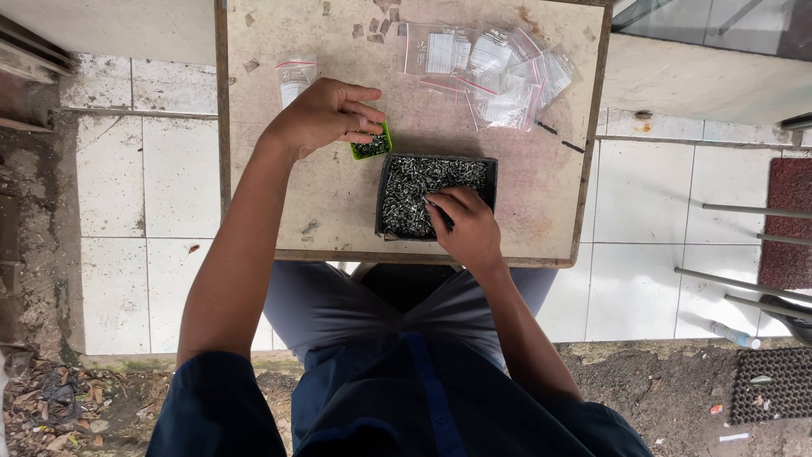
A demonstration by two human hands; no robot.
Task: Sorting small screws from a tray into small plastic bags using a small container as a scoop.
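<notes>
pile of small clear zip bags [495, 72] at table's far right | single zip bag [295, 78] far left | white floor tiles [148, 182] | dark red mat [788, 222] right

I see both arms bare from the short sleeves down. The left hand [326, 114] and right hand [463, 227] carry no gloves, rings or watch that I can make out. The shirt [372, 406] is dark navy with short sleeves. A lighter blue strip [431, 389] runs down its centre front. The trousers [330, 305] are plain grey, smooth cloth, no visible markings.
</notes>
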